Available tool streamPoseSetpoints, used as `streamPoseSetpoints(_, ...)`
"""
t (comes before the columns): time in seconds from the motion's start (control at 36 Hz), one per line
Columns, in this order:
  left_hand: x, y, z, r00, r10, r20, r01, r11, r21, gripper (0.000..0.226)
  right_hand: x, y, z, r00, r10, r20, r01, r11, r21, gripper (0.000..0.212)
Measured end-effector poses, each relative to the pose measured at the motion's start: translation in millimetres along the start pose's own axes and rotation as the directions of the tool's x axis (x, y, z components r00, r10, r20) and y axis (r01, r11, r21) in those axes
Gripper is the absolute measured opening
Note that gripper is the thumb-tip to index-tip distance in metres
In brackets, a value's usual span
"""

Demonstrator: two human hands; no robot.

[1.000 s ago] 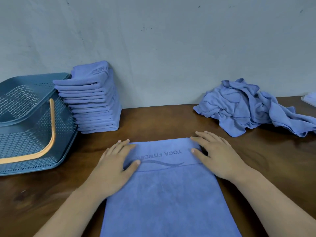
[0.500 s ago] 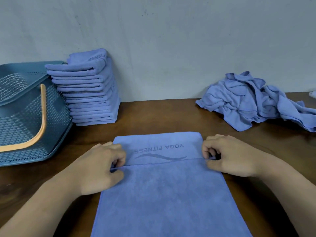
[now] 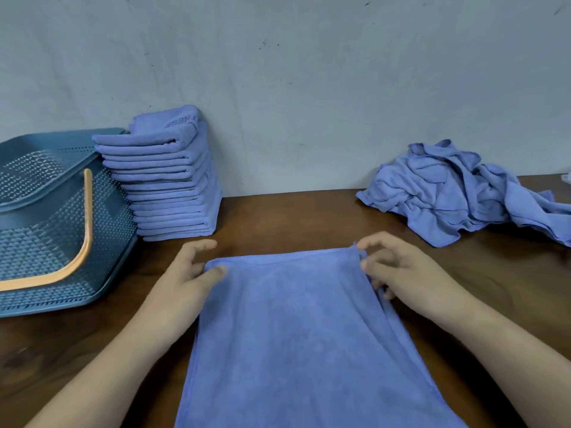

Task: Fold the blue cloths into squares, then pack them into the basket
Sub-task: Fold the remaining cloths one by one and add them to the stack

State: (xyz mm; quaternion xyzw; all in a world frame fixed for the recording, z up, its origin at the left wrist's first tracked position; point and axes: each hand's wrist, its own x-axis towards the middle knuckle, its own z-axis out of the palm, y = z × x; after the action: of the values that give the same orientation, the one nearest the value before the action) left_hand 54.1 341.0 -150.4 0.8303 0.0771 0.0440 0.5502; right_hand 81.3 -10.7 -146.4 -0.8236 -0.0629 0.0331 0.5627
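A blue cloth (image 3: 290, 329) lies lengthwise on the brown table in front of me, plain side up. My left hand (image 3: 188, 273) pinches its far left corner between thumb and fingers. My right hand (image 3: 398, 270) pinches the far right corner, which is lifted slightly. A tall stack of folded blue cloths (image 3: 167, 177) stands against the wall at the left. Next to it stands the dark blue perforated basket (image 3: 40, 230), tilted, with an orange handle (image 3: 83, 236). A crumpled heap of unfolded blue cloths (image 3: 457, 189) lies at the back right.
The grey wall runs close behind the table (image 3: 293, 217). Bare brown wood shows between the stack and the heap, and on both sides of the cloth. A pale object pokes in at the right edge (image 3: 567, 177).
Both hands went from lying flat on the cloth's printed end to pinching it. The cloth now shows its plain side, the printed band is out of sight, and its far edge lies farther from me.
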Motion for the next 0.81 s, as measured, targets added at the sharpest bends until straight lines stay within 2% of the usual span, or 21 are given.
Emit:
streamPoseSetpoints(0.11, 2, -1, -5, 0.995, 0.039, 0.096, -0.045, 0.997, 0.061, 0.041, -1, 7, 3, 0.998, -0.057, 0.015, 0.058, 0.985, -0.162, 0.019)
streamPoseSetpoints(0.22, 6, -5, -9, 0.991, 0.073, 0.111, -0.083, 0.993, 0.088, 0.029, 0, 13, 7, 0.996, -0.086, -0.026, 0.077, 0.969, -0.234, 0.018)
streamPoseSetpoints(0.33, 8, -6, -1, 0.981, 0.183, -0.062, -0.176, 0.979, 0.106, 0.020, 1, 17, 6, 0.996, -0.083, -0.035, 0.069, 0.954, -0.291, 0.029)
streamPoseSetpoints(0.42, 10, -10, 5, 0.960, 0.208, -0.186, -0.194, 0.977, 0.090, 0.031, 1, 18, 6, 0.997, -0.075, -0.033, 0.062, 0.955, -0.291, 0.034)
streamPoseSetpoints(0.53, 11, -14, 7, 0.981, 0.185, -0.065, -0.164, 0.955, 0.246, 0.020, 1, 19, 6, 0.995, -0.090, -0.037, 0.076, 0.953, -0.294, 0.035)
streamPoseSetpoints(0.58, 11, -16, 4, 0.985, 0.173, -0.022, -0.160, 0.947, 0.277, 0.023, 2, 19, 6, 0.995, -0.094, -0.040, 0.078, 0.950, -0.301, 0.036)
streamPoseSetpoints(0.72, 10, -17, 3, 0.976, 0.218, 0.025, -0.211, 0.896, 0.391, 0.027, 3, 21, 9, 0.990, -0.138, -0.034, 0.117, 0.927, -0.356, 0.044)
streamPoseSetpoints(0.81, 10, -18, 2, 0.975, 0.219, 0.032, -0.213, 0.895, 0.391, 0.026, 4, 22, 9, 0.982, -0.175, -0.071, 0.138, 0.922, -0.363, 0.049)
